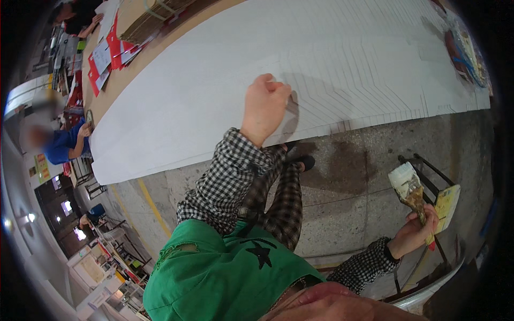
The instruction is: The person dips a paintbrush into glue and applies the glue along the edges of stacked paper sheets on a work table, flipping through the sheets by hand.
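Observation:
Over a large white sheet (203, 75) spread on the table, my left hand (263, 107) is closed, its fingers curled together. What it holds, if anything, is too small or hidden to make out. Rows of dark angled lines run across the sheet beside it. Out to the right, away from the table edge, my right hand (420, 227) grips a wide flat brush (411, 195) by its handle. The bristle end points up and away and is coated in white.
A dark-framed stool (448, 206) with a yellowish top stands by my right hand. Bundled cardboard (144, 21) and red-and-white papers (110, 53) lie at the table's far left. A plastic-wrapped bundle (465, 56) sits far right. Two people are beyond the left edge, one in blue (61, 147).

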Tool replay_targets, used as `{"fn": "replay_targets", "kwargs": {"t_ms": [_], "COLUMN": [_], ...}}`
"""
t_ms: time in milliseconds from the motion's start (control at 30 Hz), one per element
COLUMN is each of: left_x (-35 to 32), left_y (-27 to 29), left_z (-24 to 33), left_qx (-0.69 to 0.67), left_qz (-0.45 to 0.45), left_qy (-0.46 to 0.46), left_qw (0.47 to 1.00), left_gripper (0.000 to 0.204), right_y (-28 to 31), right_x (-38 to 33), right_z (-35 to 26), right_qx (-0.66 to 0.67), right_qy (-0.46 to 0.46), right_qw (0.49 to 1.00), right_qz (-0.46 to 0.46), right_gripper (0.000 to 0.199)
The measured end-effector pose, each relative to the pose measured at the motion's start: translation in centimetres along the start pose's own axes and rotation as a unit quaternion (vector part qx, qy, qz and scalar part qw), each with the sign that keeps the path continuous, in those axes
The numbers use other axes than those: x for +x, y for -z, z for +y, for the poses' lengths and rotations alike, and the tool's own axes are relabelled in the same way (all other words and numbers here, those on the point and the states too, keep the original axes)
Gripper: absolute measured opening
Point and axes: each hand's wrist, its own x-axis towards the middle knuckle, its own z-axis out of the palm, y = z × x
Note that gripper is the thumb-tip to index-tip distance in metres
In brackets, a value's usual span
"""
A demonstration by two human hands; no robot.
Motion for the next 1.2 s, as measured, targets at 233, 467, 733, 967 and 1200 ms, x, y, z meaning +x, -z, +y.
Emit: {"fn": "replay_targets", "kwargs": {"t_ms": [233,467,733,967,1200], "left_x": [0.4,0.4,-0.1,-0.2,0.7], "left_y": [-0.1,0.3,-0.8,-1.6,-1.3], "left_z": [-0.5,3.5,5.6,4.4,3.0], "left_qx": [-0.019,-0.335,-0.334,-0.268,-0.147], "left_qz": [-0.017,-0.196,-0.242,-0.218,-0.184], "left_qy": [0.019,0.16,0.099,0.096,0.161], "left_qw": [0.999,0.908,0.906,0.933,0.958], "left_gripper": [0.047,0.03,0.024,0.035,0.032], "right_y": [-0.7,-6.5,-12.5,-14.6,-16.5], "right_x": [-0.4,-0.3,1.8,2.6,2.3], "right_z": [0.3,2.5,3.0,4.5,5.1], "right_qx": [0.006,-0.025,0.026,0.173,0.138], "right_qy": [-0.047,-0.066,-0.216,-0.23,-0.286], "right_qw": [0.999,0.986,0.954,0.926,0.928], "right_qz": [-0.014,-0.15,-0.206,-0.246,-0.196], "right_gripper": [0.021,0.02,0.026,0.025,0.021]}}
